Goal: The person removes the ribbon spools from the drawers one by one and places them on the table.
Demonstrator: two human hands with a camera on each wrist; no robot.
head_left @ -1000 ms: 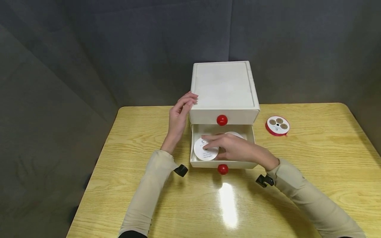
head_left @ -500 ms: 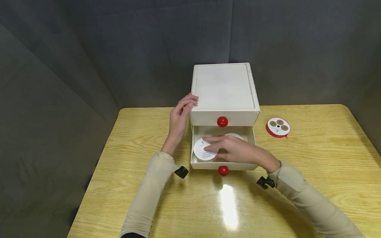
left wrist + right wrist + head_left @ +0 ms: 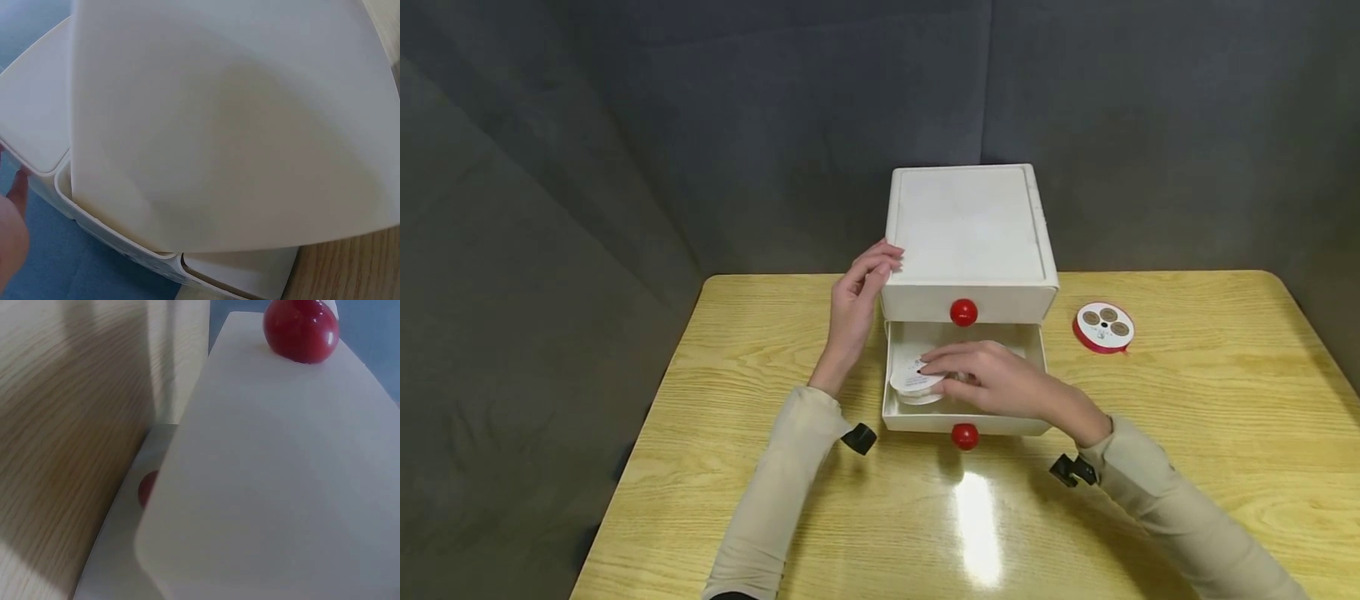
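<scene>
A white two-drawer box stands on the table, its upper drawer closed and its lower drawer pulled out. My left hand rests on the box's front left top edge; in the left wrist view part of that hand touches the box. Inside the lower drawer my right hand pinches the edge of a white round spool, which is slightly tilted, with another white round edge beneath it. More of the drawer's contents is hidden behind that hand. The right wrist view shows drawer fronts and a red knob, no hand.
To the right of the box, a spool with red ribbon lies on the wooden table. Red knobs stick out from both drawer fronts, the lower knob nearest me. A dark curtain hangs behind the table.
The fingers of my right hand have closed on the white spool, and its near-right side has tilted. My left hand stays at the box's edge. The head view has shifted slightly.
</scene>
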